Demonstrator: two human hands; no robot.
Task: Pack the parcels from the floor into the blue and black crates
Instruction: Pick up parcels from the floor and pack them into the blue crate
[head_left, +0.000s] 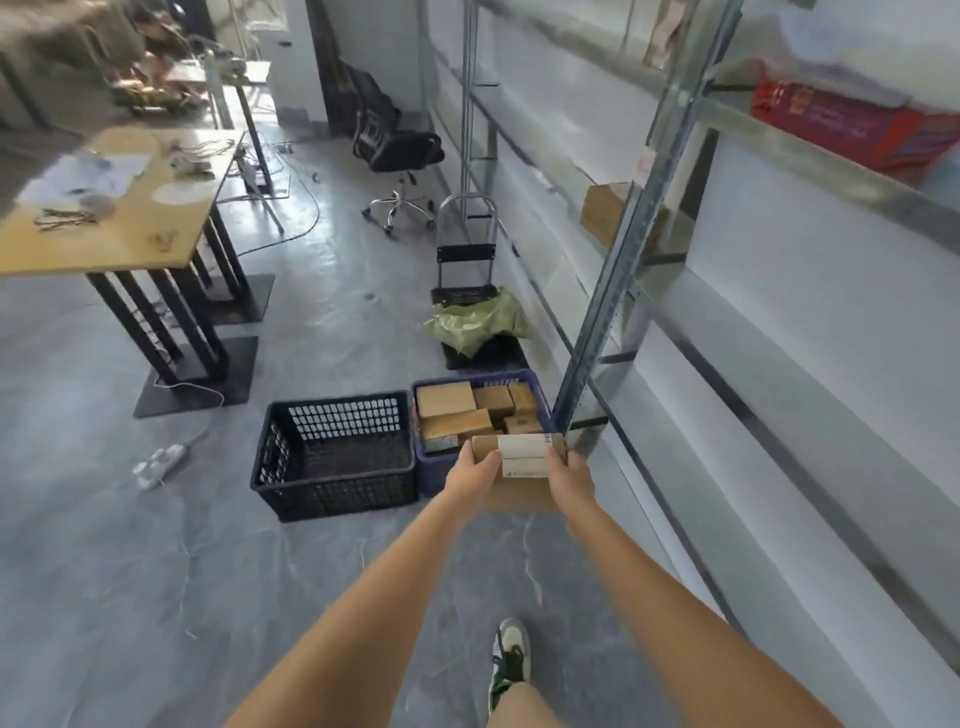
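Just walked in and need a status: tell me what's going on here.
A person is packing parcels into two crates on the floor. Both hands, left hand and right hand, hold a labelled cardboard parcel over the near edge of the blue crate, which already holds several parcels. The black crate beside it looks empty. A metal shelf rack stands to the right.

The black crate (335, 457) sits left of, touching, the parcel-filled blue crate (524, 382).
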